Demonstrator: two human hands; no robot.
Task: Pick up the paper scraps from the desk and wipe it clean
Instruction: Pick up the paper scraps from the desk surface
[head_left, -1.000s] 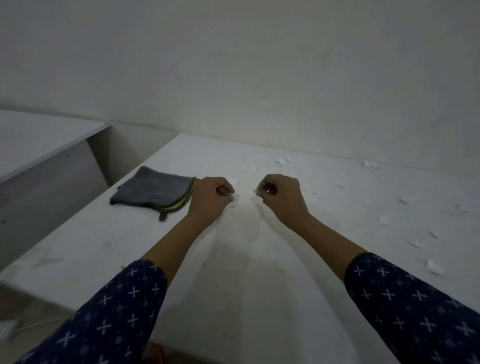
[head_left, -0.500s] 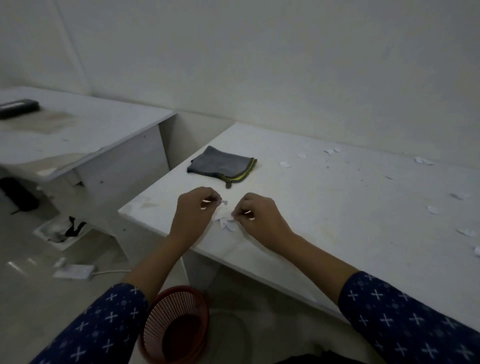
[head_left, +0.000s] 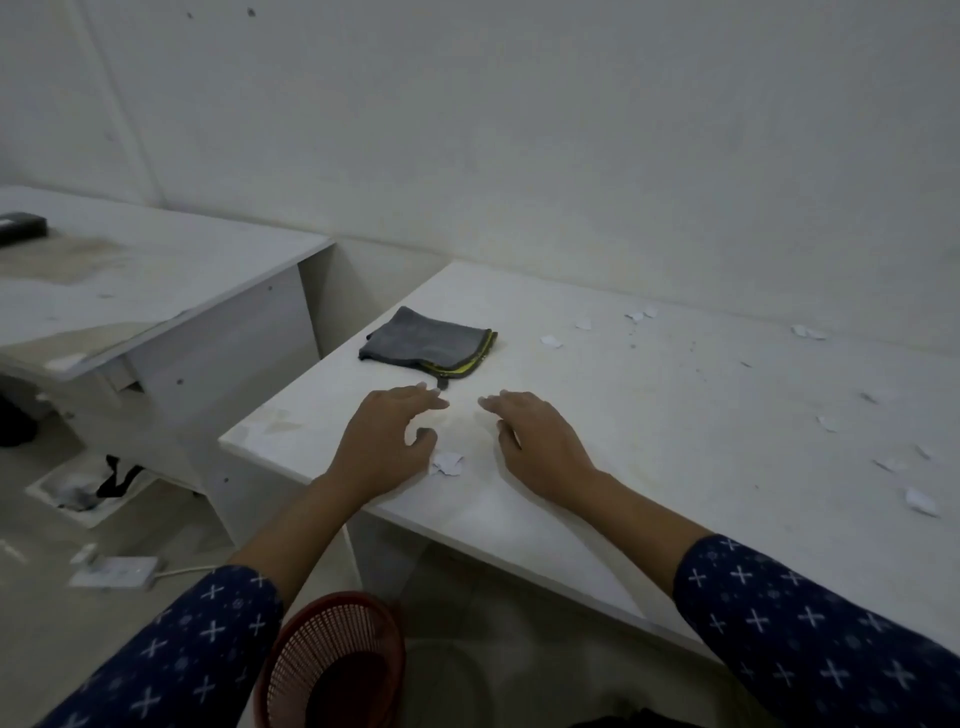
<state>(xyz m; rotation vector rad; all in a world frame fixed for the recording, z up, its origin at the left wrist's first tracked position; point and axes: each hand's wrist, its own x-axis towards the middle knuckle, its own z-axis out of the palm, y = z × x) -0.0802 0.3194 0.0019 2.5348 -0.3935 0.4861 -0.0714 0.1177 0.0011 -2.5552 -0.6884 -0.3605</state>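
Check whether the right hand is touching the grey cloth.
Apart. In the head view, a strip of bare desk shows plainly between the right hand and the near edge of the grey cloth.

The white desk (head_left: 675, 467) is smudged and speckled with dust. A folded grey cloth (head_left: 428, 345) with a yellow edge lies flat near its left end, back from the front edge. A small clump of paper scraps (head_left: 448, 462) sits close to the front edge, and loose scraps (head_left: 922, 502) lie scattered over the right half and toward the wall, mostly well apart.
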